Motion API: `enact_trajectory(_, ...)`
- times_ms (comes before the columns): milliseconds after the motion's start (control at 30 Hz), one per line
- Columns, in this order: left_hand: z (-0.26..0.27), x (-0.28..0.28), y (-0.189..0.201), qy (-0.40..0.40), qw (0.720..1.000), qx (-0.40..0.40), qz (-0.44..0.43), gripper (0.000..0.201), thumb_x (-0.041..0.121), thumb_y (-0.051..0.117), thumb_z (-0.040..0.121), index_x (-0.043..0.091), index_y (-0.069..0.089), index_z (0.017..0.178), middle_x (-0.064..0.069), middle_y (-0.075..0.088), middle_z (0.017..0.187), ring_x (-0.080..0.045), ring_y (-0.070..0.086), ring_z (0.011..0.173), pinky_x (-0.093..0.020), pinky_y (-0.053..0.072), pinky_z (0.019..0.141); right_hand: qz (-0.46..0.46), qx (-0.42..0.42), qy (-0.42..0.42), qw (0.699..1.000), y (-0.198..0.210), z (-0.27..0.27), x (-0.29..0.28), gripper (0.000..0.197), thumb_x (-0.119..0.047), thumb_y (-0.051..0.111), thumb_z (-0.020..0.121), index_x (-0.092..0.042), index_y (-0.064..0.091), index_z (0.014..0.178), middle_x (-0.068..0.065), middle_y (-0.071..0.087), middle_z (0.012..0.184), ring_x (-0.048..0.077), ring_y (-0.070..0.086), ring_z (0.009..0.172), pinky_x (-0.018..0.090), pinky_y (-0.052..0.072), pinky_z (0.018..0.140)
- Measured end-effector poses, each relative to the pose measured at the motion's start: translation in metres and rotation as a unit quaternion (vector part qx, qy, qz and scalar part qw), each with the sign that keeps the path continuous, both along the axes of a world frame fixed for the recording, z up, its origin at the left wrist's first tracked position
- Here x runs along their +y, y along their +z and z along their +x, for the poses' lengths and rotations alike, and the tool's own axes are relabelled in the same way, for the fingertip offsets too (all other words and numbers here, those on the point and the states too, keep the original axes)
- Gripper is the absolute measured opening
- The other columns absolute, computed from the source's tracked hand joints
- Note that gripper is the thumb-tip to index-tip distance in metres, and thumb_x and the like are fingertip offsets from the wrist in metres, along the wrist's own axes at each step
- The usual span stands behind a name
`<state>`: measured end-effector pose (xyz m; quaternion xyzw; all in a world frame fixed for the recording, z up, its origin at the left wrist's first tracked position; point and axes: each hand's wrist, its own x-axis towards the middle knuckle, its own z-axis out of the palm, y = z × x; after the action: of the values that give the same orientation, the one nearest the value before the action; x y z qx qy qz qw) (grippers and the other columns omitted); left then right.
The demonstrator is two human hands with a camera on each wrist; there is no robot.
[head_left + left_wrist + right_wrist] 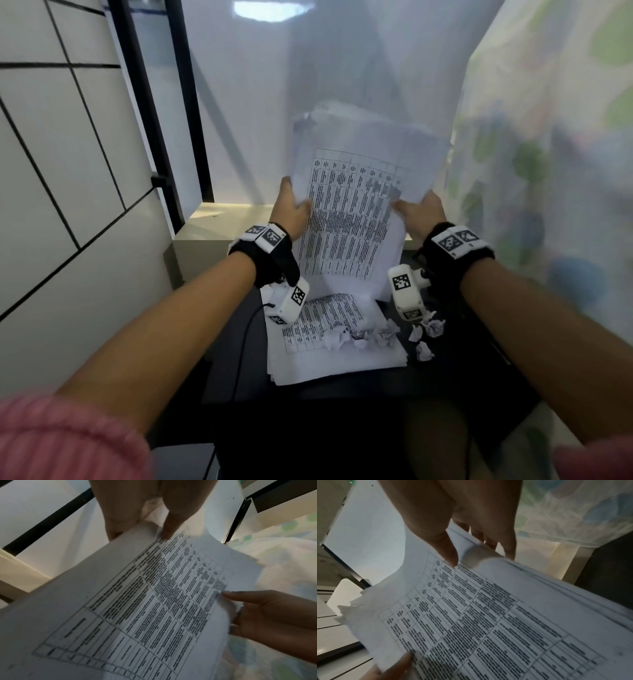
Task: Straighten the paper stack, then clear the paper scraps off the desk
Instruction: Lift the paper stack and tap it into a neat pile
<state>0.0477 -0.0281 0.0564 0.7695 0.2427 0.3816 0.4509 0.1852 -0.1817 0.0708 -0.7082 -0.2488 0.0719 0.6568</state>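
Observation:
Both hands hold a bundle of printed sheets upright in the air above the desk. My left hand pinches its left edge, thumb on the printed face. My right hand pinches the right edge, thumb on front, fingers behind. The sheets in the bundle are uneven, corners fanning out at the top. More printed sheets lie skewed on the black desk below. Several crumpled paper scraps sit on those sheets, and others lie on the desk to their right.
A tiled white wall stands on the left with black frame bars. A light patterned curtain hangs on the right. A beige ledge runs behind the desk. A black cable trails over the desk's left side.

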Motion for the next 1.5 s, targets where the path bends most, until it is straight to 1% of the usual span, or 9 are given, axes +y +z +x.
enact_trajectory(100, 0.0, -0.004, 0.014, 0.005, 1.0, -0.017, 0.012, 0.049, 0.0, 0.044, 0.092, -0.001, 0.026, 0.138, -0.013, 0.049, 0.122, -0.019, 0.047, 0.105, -0.026, 0.04, 0.096, 0.032, -0.032, -0.007, 0.999, 0.014, -0.005, 0.002, 0.043, -0.004, 0.061, 0.088, 0.0, 0.05, 0.129, 0.015, 0.06, 0.128, 0.027, 0.058, 0.117, 0.039, 0.045, 0.104)
enact_trajectory(267, -0.007, -0.009, 0.018, -0.021, 0.999, -0.037, -0.009, 0.048, -0.001, 0.047, 0.091, -0.001, 0.024, 0.133, -0.006, 0.045, 0.106, -0.01, 0.052, 0.083, -0.015, 0.05, 0.069, 0.058, -0.041, 0.017, 0.997, 0.015, -0.005, -0.009, 0.051, -0.005, 0.069, 0.081, -0.004, 0.05, 0.129, 0.013, 0.063, 0.122, 0.024, 0.061, 0.109, 0.038, 0.052, 0.094)
enact_trajectory(433, -0.012, -0.01, -0.02, -0.023, 0.997, 0.054, -0.045, 0.044, 0.004, 0.044, 0.095, 0.003, 0.022, 0.133, -0.013, 0.05, 0.109, -0.032, 0.056, 0.104, -0.042, 0.05, 0.092, 0.001, 0.032, 0.015, 0.999, -0.027, 0.001, -0.008, 0.065, -0.009, 0.08, 0.067, -0.004, 0.05, 0.125, 0.016, 0.064, 0.118, 0.031, 0.063, 0.106, 0.05, 0.051, 0.095)
enact_trajectory(667, -0.011, 0.001, -0.017, -0.013, 0.998, 0.023, -0.053, 0.045, 0.004, 0.043, 0.096, -0.002, 0.023, 0.135, -0.008, 0.047, 0.109, -0.02, 0.05, 0.098, -0.034, 0.046, 0.091, 0.017, 0.005, 0.003, 1.0, -0.014, -0.003, 0.004, 0.04, -0.004, 0.068, 0.083, 0.002, 0.057, 0.121, 0.018, 0.065, 0.117, 0.03, 0.064, 0.103, 0.04, 0.052, 0.09)
enact_trajectory(767, -0.015, 0.005, -0.038, -0.044, 0.989, 0.132, -0.056, 0.037, 0.004, 0.046, 0.095, 0.0, 0.029, 0.128, -0.011, 0.049, 0.113, -0.022, 0.05, 0.102, -0.034, 0.047, 0.085, 0.007, 0.022, 0.021, 1.0, -0.033, -0.003, -0.002, 0.044, -0.003, 0.068, 0.083, 0.004, 0.056, 0.124, 0.012, 0.063, 0.114, 0.021, 0.059, 0.101, 0.029, 0.048, 0.087)
enact_trajectory(867, -0.022, 0.016, -0.062, -0.026, 0.956, 0.29, -0.034, 0.034, 0.009, 0.049, 0.093, -0.001, 0.04, 0.124, -0.022, 0.054, 0.125, -0.033, 0.056, 0.112, -0.038, 0.048, 0.088, -0.03, 0.005, 0.014, 0.999, -0.046, -0.003, -0.006, 0.037, -0.009, 0.063, 0.088, 0.008, 0.058, 0.121, 0.011, 0.061, 0.111, 0.019, 0.057, 0.099, 0.01, 0.05, 0.067)
enact_trajectory(1033, -0.041, 0.026, -0.078, 0.062, 0.888, 0.449, -0.074, 0.065, 0.024, 0.054, 0.092, -0.001, 0.025, 0.144, -0.02, 0.04, 0.145, -0.032, 0.045, 0.131, -0.036, 0.04, 0.105, -0.03, 0.004, -0.011, 0.999, -0.048, 0.008, -0.004, 0.035, -0.008, 0.059, 0.091, 0.009, 0.058, 0.121, 0.024, 0.062, 0.121, 0.036, 0.061, 0.111, 0.031, 0.045, 0.086)
enact_trajectory(1300, -0.038, 0.025, -0.07, 0.1, 0.877, 0.45, -0.137, 0.092, 0.034, 0.059, 0.09, 0.0, -0.002, 0.15, -0.017, 0.016, 0.157, -0.031, 0.028, 0.142, -0.036, 0.031, 0.112, -0.039, 0.003, -0.009, 0.999, -0.051, 0.015, -0.006, 0.038, -0.01, 0.059, 0.091, 0.007, 0.056, 0.124, 0.022, 0.06, 0.126, 0.034, 0.058, 0.116, 0.03, 0.042, 0.09)
enact_trajectory(1500, -0.033, 0.02, -0.075, 0.063, 0.881, 0.45, -0.134, 0.059, 0.027, 0.062, 0.088, 0.0, 0.043, 0.137, -0.015, 0.049, 0.14, -0.029, 0.05, 0.127, -0.031, 0.043, 0.099, -0.029, 0.025, -0.008, 0.999, -0.053, 0.017, -0.006, 0.037, -0.009, 0.058, 0.091, 0.008, 0.056, 0.124, 0.023, 0.061, 0.124, 0.036, 0.059, 0.114, 0.033, 0.044, 0.09)
